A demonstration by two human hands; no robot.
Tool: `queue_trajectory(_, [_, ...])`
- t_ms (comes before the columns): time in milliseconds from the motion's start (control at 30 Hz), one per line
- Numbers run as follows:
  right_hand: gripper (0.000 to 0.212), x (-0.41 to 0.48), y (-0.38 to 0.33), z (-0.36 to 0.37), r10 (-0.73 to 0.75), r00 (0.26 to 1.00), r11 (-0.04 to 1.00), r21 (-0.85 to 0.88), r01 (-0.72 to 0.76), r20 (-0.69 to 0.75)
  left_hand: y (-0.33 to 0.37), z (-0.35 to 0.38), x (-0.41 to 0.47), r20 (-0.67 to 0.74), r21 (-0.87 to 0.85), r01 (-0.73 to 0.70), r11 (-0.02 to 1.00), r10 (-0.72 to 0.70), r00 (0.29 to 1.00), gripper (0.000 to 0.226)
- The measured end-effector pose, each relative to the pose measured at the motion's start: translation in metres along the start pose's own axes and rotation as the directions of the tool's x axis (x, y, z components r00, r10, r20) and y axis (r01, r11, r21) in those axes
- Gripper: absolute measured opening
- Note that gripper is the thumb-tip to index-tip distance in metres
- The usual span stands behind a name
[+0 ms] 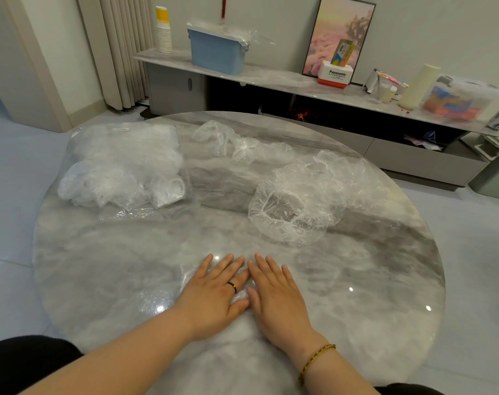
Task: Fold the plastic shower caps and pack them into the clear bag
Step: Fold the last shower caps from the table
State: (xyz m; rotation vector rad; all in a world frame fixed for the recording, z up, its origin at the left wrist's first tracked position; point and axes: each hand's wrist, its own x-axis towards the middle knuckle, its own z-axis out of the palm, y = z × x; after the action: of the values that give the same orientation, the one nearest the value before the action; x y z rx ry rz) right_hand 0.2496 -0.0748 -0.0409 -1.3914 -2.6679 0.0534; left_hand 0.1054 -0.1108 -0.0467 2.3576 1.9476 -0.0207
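Observation:
Both hands lie flat, fingers straight, side by side on a flattened clear shower cap (162, 297) near the front of the round marble table (370, 266). My left hand (217, 289) wears a ring; my right hand (276, 295) touches it at the fingertips. The cap is hard to make out under the hands. A loose open shower cap (288, 212) with a gathered elastic rim sits at the right centre, with more crumpled caps (242, 143) behind it. The clear bag (122, 163), stuffed with caps, lies at the far left.
Behind the table runs a low marble-topped cabinet (271, 75) bearing a blue bin (218, 51), stacked paper cups (164, 29), a framed picture (339, 35), a Panasonic box (335, 74) and plastic containers (456, 101). Pale tiled floor surrounds the table.

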Motion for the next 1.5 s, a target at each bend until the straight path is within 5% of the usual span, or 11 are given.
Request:
queue_trajectory(100, [0.046, 0.0, 0.001, 0.004, -0.016, 0.998, 1.0, 0.023, 0.015, 0.062, 0.002, -0.004, 0.004, -0.085, -0.01, -0.004, 1.0, 0.004, 0.996, 0.107])
queue_trajectory(267, [0.049, 0.004, -0.004, -0.001, 0.035, 0.988, 0.997, 0.062, -0.045, 0.149, 0.003, -0.009, 0.0, 0.074, -0.111, 0.022, 0.994, -0.014, 0.997, 0.108])
queue_trajectory(400, [0.094, 0.005, 0.002, 0.0, -0.022, 0.99, 0.99, 0.142, 0.002, 0.136, 0.003, -0.007, 0.001, 0.077, -0.15, 0.038, 0.988, -0.026, 0.997, 0.113])
queue_trajectory(600, [0.103, 0.007, 0.002, -0.008, 0.014, 0.972, 0.975, 0.214, -0.065, 0.233, -0.001, -0.009, 0.004, 0.085, -0.214, 0.057, 0.975, -0.04, 0.996, 0.135])
queue_trajectory(767, [0.064, 0.006, 0.014, -0.038, 0.311, 0.945, 0.937, 0.129, -0.323, 0.104, -0.009, -0.022, 0.003, 0.066, -0.449, 0.143, 0.882, -0.127, 0.99, 0.097])
queue_trajectory(900, [0.042, 0.009, 0.03, -0.047, 0.425, 0.867, 0.895, 0.02, -0.445, 0.262, -0.009, -0.033, 0.002, 0.027, -0.424, 0.183, 0.887, -0.189, 0.982, 0.051])
queue_trajectory(1067, [0.021, 0.013, 0.024, -0.042, 0.352, 0.911, 0.9, 0.19, -0.393, 0.214, -0.007, -0.039, 0.008, 0.087, -0.337, 0.242, 0.91, -0.225, 0.97, 0.062])
queue_trajectory(1233, [0.028, 0.016, 0.015, -0.042, 0.34, 0.93, 0.552, 0.772, -0.315, 0.137, -0.007, -0.043, 0.013, 0.214, -0.303, 0.316, 0.899, -0.259, 0.942, 0.055])
queue_trajectory(1333, [0.025, 0.015, 0.013, -0.044, 0.388, 0.917, 0.459, 0.843, -0.28, 0.092, -0.005, -0.045, 0.013, 0.227, -0.365, 0.347, 0.864, -0.279, 0.933, 0.017])
queue_trajectory(1433, [0.012, 0.016, 0.017, -0.044, 0.483, 0.87, 0.413, 0.85, -0.326, 0.098, -0.01, -0.045, 0.009, 0.259, -0.517, 0.383, 0.766, -0.287, 0.922, 0.031])
queue_trajectory(1500, [0.034, 0.014, 0.019, -0.046, 0.58, 0.808, 0.345, 0.867, -0.361, 0.105, -0.016, -0.05, 0.007, 0.235, -0.681, 0.404, 0.611, -0.34, 0.911, 0.027])
